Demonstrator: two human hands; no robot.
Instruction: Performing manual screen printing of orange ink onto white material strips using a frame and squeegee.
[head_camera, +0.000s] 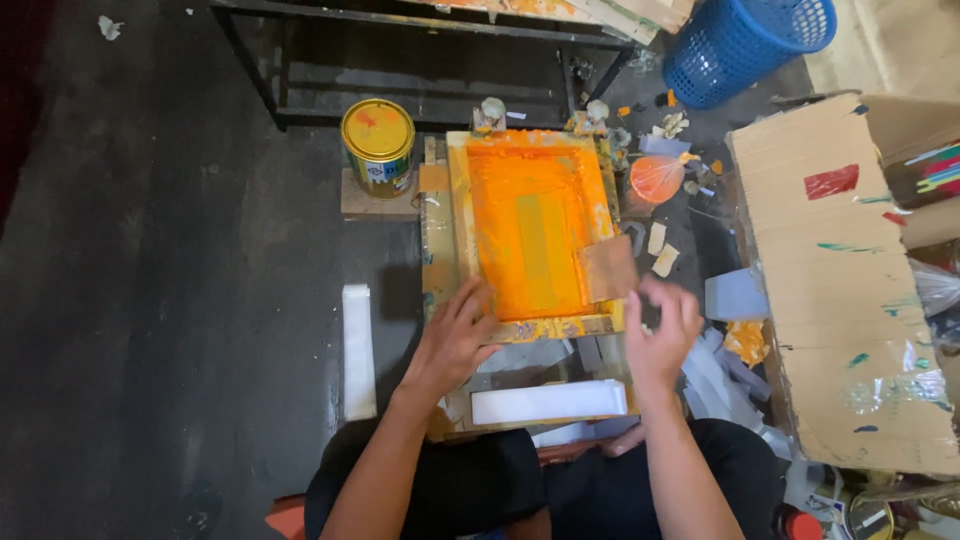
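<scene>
The screen frame (530, 230), coated in orange ink, lies flat on the tabletop (520, 385). Its near rail is pressed by the open left hand (455, 335). A squeegee (608, 268) is gripped by the right hand (662, 325). Slippage of the frame would likely smear ink.

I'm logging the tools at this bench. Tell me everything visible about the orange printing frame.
The printing frame is a rectangular wooden screen, lying flat on a paint-stained board. Its mesh is flooded with wet orange ink, with a paler greenish strip down the middle. Two clamps hold its far edge. The left hand rests on its near rail; a brown flat squeegee overlaps its right rail.
</scene>
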